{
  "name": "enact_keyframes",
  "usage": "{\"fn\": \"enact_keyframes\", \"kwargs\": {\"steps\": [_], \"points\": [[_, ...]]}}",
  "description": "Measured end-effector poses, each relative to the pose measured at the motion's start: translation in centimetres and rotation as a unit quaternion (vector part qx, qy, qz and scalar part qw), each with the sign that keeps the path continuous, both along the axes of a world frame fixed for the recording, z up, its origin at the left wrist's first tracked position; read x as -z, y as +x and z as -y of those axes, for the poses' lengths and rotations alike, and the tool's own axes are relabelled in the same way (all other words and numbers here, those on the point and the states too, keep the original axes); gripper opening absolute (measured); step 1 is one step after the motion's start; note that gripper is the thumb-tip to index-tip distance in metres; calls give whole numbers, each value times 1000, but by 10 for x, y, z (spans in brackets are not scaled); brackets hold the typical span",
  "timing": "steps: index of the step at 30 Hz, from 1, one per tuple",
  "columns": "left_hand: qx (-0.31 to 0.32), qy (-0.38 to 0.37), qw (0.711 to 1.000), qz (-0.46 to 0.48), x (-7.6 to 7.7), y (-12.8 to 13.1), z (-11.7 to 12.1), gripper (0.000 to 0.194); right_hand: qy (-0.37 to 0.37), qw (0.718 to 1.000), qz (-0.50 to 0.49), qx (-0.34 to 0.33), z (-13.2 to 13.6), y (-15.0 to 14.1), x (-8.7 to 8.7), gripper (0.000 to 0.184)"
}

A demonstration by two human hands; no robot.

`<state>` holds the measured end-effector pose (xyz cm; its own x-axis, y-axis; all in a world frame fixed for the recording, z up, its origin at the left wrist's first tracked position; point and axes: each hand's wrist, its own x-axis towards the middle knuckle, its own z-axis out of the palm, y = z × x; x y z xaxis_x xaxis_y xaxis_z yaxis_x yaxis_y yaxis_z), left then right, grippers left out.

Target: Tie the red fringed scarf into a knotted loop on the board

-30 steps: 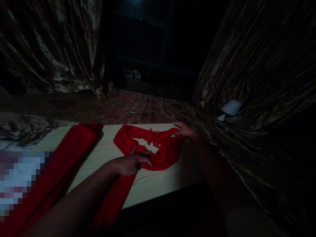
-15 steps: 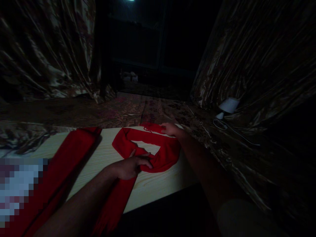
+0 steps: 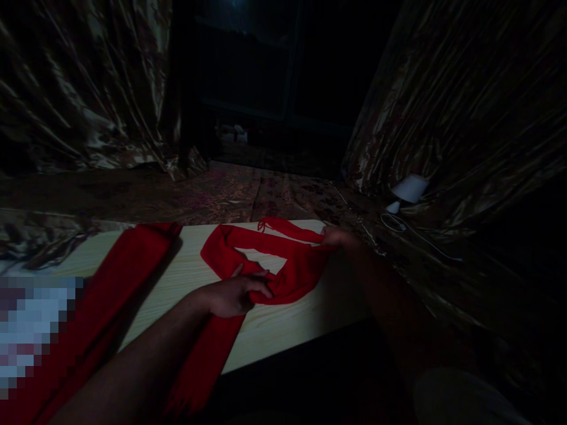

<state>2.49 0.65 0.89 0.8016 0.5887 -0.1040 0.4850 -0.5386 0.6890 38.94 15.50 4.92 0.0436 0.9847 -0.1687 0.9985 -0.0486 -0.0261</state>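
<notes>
A red scarf (image 3: 305, 271) with fringed ends is laid in a loop on a pale wooden table (image 3: 270, 342). My left hand (image 3: 233, 295) rests on the near side of the loop, where the scarf crosses itself. Its fingers are spread over the cloth. One fringed tail hangs down below it toward the table's near edge. At the loop's right end, my right hand (image 3: 336, 237) has its fingers closed on the scarf; the fingertips are partly hidden. The other fringed tail lies along the far table edge, left of this hand.
A second length of red cloth (image 3: 128, 265) lies folded along the table's left side, beside a pixelated patch. Patterned fabric (image 3: 230, 189) spreads beyond the table. A small white lamp (image 3: 411, 188) with its cord stands at right. Curtains (image 3: 88, 88) hang on both sides of a dark window.
My right hand has moved right and slightly nearer, drawing the scarf's right end outward. The far fringed tail now shows more of its length. My left hand has stayed nearly in place.
</notes>
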Motion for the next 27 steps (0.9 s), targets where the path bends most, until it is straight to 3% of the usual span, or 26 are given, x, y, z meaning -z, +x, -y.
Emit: {"fn": "enact_keyframes", "kwargs": {"steps": [2,4,8,12,15,18,20,22,24,27], "points": [[4,-5,1000,-2,-2,0,1,60,85,996,18,6,2,-2,1,43],[8,-12,1000,-5,-4,1,3,63,125,991,29,23,2,-6,1,51],[9,-15,1000,-14,-5,3,5,68,106,994,-4,4,4,-22,2,66],[6,-9,1000,-3,1,0,5,73,161,985,-54,0,15,-51,6,57],[-1,-9,999,37,4,-2,6,81,194,975,-83,-72,32,-78,16,51],[-39,-20,990,131,5,-3,4,77,173,965,-118,-156,52,-105,30,55],[-108,14,977,182,7,-7,-1,63,150,964,-118,-184,62,-118,40,61],[-187,100,961,176,12,-14,-9,53,142,965,-107,-192,69,-126,50,64],[-234,183,949,106,18,-21,-17,54,156,964,-98,-194,72,-130,59,63],[-245,230,942,-17,25,-30,-23,57,176,959,-91,-201,72,-131,67,62]]}}
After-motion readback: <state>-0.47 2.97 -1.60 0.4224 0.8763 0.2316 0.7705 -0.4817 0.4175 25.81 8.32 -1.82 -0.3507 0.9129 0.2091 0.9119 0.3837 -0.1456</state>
